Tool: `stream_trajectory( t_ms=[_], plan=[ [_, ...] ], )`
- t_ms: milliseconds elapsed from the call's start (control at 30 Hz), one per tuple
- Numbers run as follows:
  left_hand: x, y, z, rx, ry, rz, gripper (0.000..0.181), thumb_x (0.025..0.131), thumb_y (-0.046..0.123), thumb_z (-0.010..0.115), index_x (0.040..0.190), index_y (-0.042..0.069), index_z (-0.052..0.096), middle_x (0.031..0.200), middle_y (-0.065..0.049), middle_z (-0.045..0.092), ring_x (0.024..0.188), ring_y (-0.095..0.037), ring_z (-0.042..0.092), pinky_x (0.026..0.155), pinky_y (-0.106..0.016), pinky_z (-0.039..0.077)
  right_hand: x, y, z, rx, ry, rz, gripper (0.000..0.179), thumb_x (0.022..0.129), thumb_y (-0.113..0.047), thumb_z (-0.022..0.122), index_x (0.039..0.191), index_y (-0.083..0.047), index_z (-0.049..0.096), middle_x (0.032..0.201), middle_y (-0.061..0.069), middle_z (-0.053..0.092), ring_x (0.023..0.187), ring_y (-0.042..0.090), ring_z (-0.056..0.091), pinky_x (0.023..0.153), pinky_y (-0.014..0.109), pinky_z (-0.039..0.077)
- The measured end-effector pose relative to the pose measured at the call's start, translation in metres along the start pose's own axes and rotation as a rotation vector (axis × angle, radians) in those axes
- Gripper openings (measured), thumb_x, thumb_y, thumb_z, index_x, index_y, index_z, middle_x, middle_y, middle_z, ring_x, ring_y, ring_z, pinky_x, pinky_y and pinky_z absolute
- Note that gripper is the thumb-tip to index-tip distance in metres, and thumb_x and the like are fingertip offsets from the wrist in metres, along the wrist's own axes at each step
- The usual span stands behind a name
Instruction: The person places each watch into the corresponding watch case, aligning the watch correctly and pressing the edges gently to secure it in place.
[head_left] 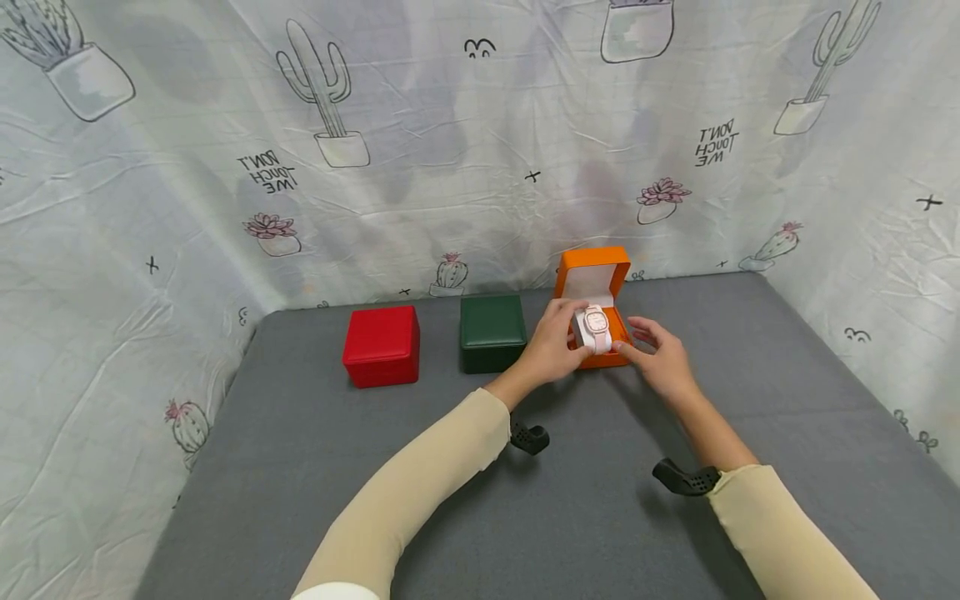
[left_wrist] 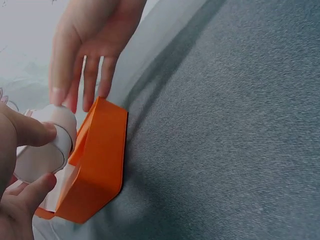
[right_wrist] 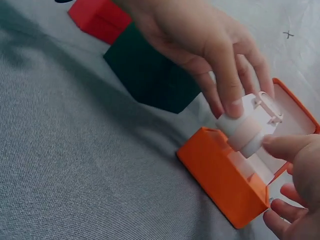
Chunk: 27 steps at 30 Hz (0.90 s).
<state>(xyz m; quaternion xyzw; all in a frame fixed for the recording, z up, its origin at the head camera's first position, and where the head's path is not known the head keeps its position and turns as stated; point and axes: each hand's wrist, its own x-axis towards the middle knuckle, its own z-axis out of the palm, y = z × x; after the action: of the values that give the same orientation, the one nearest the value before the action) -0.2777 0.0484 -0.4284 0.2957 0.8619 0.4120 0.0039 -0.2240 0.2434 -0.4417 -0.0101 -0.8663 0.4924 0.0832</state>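
Note:
A wristwatch (head_left: 597, 322) with a square face and pale pink strap is wrapped round a white cushion (right_wrist: 252, 145). My left hand (head_left: 553, 343) pinches the cushion by its ends, thumb on the near side. The cushion is tilted above the mouth of an orange watch box (left_wrist: 102, 160), whose lid stands raised at the back with a pale lining. My right hand (head_left: 663, 360) is at the box's right side. Its thumb touches the cushion's right end, while its other fingers are spread past the box's edge, holding nothing.
To the left of the orange box stands a closed dark green box (head_left: 492, 333), with a closed red box (head_left: 382, 346) farther left. All are on a grey cloth-covered table (head_left: 322, 483). A white curtain (head_left: 450, 125) printed with cacti hangs behind and at both sides.

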Motion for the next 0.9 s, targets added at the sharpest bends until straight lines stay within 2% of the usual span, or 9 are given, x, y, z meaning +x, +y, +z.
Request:
stream_trajectory(
  t_ms=[133,267,400,600,767,900],
  plan=[
    [0.005,0.001,0.002,0.037,-0.019,-0.014,0.065,0.088,0.017,0.071,0.144,0.013,0.039,0.144,-0.009,0.036,0.119,-0.021,0.051,0.095,-0.023,0.051,0.006,0.006,0.003,0.018,-0.089,-0.001,0.080,0.089,-0.025,0.070,0.150,0.001,0.027,0.155,0.024,0.029,0.141,0.043,0.031,0.113,0.055,0.032],
    [0.009,0.001,0.004,0.091,-0.033,-0.018,0.064,0.090,0.019,0.069,0.145,0.015,0.037,0.145,-0.009,0.036,0.125,-0.022,0.048,0.103,-0.032,0.047,0.012,0.010,0.006,-0.022,-0.121,-0.007,0.092,0.085,-0.025,0.075,0.152,0.001,0.018,0.157,0.024,0.024,0.143,0.043,0.027,0.115,0.056,0.027],
    [0.013,-0.001,0.007,0.109,-0.047,-0.030,0.064,0.090,0.020,0.068,0.145,0.016,0.036,0.147,-0.009,0.034,0.129,-0.023,0.046,0.107,-0.037,0.044,0.017,0.013,0.010,-0.104,-0.123,-0.025,0.096,0.083,-0.028,0.077,0.152,0.002,0.018,0.155,0.026,0.027,0.142,0.043,0.029,0.115,0.057,0.027],
    [0.018,-0.005,0.010,0.113,-0.074,-0.057,0.064,0.091,0.023,0.067,0.146,0.017,0.035,0.146,-0.009,0.035,0.125,-0.023,0.048,0.104,-0.035,0.047,0.021,0.017,0.016,-0.195,-0.113,-0.031,0.100,0.081,-0.036,0.078,0.153,-0.001,0.017,0.153,0.025,0.032,0.134,0.042,0.039,0.111,0.057,0.032],
    [0.023,-0.006,0.011,0.125,-0.094,-0.031,0.064,0.090,0.024,0.068,0.145,0.016,0.037,0.142,-0.009,0.039,0.120,-0.022,0.051,0.099,-0.030,0.049,0.022,0.018,0.018,-0.214,-0.097,-0.035,0.100,0.082,-0.033,0.077,0.153,0.001,0.015,0.154,0.026,0.030,0.136,0.042,0.037,0.112,0.057,0.031],
    [0.024,-0.004,0.012,0.139,-0.116,-0.009,0.064,0.090,0.022,0.069,0.146,0.014,0.038,0.143,-0.009,0.039,0.122,-0.022,0.049,0.101,-0.031,0.048,0.022,0.020,0.018,-0.222,-0.086,-0.041,0.098,0.083,-0.027,0.077,0.153,0.002,0.014,0.153,0.027,0.030,0.137,0.042,0.035,0.112,0.056,0.030]
  ],
)
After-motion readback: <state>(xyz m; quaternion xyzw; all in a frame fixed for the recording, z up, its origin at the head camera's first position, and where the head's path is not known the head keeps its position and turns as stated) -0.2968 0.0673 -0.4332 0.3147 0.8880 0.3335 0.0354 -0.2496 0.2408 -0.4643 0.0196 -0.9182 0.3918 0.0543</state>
